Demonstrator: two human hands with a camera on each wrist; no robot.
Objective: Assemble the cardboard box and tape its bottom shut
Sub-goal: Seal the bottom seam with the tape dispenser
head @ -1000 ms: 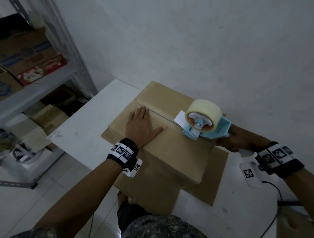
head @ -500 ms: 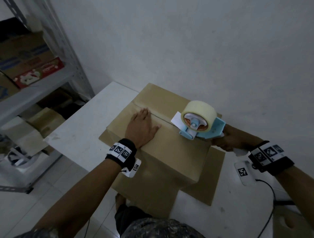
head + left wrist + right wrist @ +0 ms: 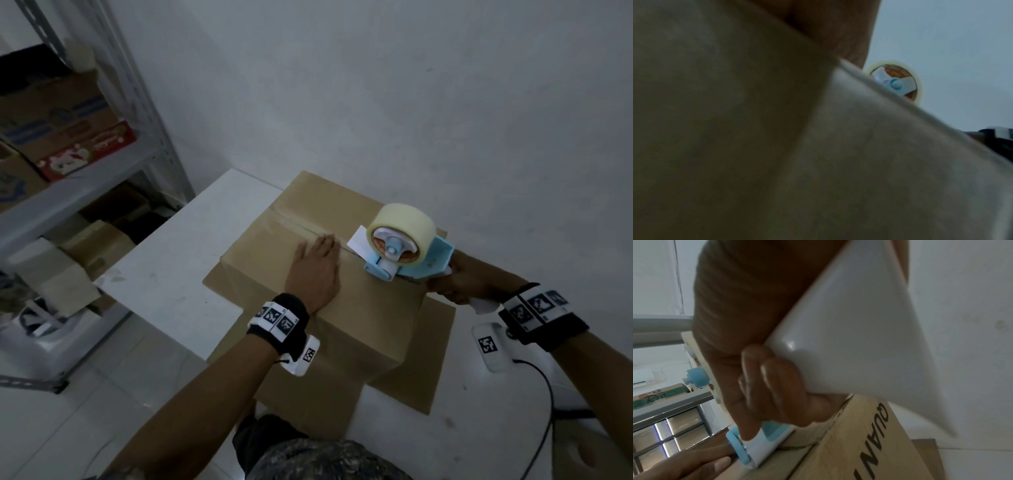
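Metal shelving (image 3: 102,178) holds printed cartons (image 3: 61,137) (left of table (image 3: 171,274)).

one cardboard box (image 3: 346,308), one tape dispenser (image 3: 407,253), two hands, one table (image 3: 178,274)

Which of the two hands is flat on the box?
The left hand, pressing flat beside the seam on the cardboard box; the right hand grips the tape dispenser.

Tape dispenser (image 3: 407,251) drawn back along the box (image 3: 342,308) seam toward the near right edge, right hand (image 3: 459,284) withdrawn with it, left hand's (image 3: 315,274) thumb now tucked in.
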